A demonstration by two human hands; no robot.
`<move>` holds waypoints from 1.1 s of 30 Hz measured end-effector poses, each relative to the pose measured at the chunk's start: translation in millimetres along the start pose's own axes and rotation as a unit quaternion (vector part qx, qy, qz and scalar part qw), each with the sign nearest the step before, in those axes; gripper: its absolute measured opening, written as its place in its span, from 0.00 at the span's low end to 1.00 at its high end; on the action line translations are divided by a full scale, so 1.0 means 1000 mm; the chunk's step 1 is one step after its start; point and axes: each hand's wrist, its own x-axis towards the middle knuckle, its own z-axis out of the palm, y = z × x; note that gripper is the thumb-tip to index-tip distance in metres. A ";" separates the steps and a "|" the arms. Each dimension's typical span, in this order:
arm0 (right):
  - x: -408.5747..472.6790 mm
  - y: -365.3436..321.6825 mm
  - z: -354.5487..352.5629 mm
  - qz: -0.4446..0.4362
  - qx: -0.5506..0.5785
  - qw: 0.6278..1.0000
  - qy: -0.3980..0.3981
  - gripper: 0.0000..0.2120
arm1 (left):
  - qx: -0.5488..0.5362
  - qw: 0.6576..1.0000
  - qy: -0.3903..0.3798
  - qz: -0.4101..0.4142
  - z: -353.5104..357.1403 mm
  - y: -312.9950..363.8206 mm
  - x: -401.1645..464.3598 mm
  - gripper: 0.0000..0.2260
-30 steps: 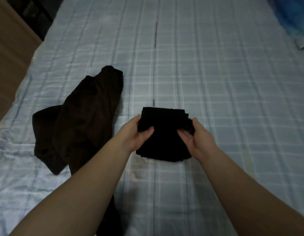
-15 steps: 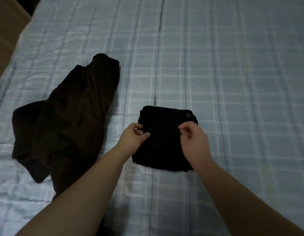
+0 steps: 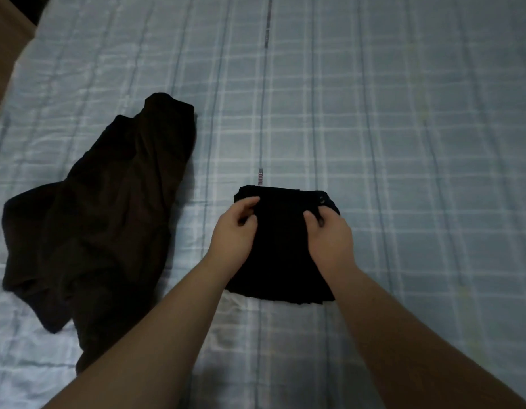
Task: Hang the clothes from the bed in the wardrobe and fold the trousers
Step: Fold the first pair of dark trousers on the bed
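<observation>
The trousers lie on the bed as a small black packet, already folded down to a near square, its far edge toward the middle of the sheet and its near edge toward the person. A button shows at the far right corner. The left hand sits on the packet's left side with its fingers curled, pinching cloth near the far left corner. The right hand rests on the right side, its fingers bent and nipping the top layer just below the button.

The step looks like tidying the last fold. To do it well, both hands should draw the top layer taut and level so that the far edges line up, then press flat from the middle outward to push out trapped air. The cloth is soft and will slide on the smooth sheet, so a light, even pull from both sides is better than a tug from one.

To the left, well apart, a dark garment lies crumpled and unfolded; what kind it is cannot be told.
</observation>
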 end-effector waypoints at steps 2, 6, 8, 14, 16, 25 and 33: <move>0.011 0.009 -0.004 0.014 -0.002 1.000 -0.021 0.15 | 0.098 0.992 -0.017 0.075 0.004 -0.016 -0.005 0.23; 0.015 0.002 -0.006 -0.044 0.039 0.998 0.021 0.12 | 0.139 0.983 0.017 0.123 0.010 -0.037 -0.011 0.32; 0.017 -0.005 -0.007 -0.095 0.026 0.994 0.048 0.12 | 0.169 0.973 0.008 0.157 0.010 -0.044 -0.007 0.31; 0.046 0.020 0.003 -0.195 -0.276 0.930 0.145 0.11 | 0.298 0.926 0.067 0.221 0.024 -0.043 0.002 0.27; 0.053 0.024 0.007 -0.171 -0.277 0.938 0.116 0.12 | 0.286 0.899 0.052 0.328 0.028 -0.046 -0.003 0.24; -0.019 0.013 0.006 -0.299 -0.103 0.944 0.093 0.04 | 0.140 0.976 0.095 0.135 0.024 -0.049 0.008 0.21; -0.017 0.049 0.030 -0.245 -0.320 0.915 0.010 0.29 | 0.341 0.917 0.021 0.207 0.029 -0.066 0.018 0.21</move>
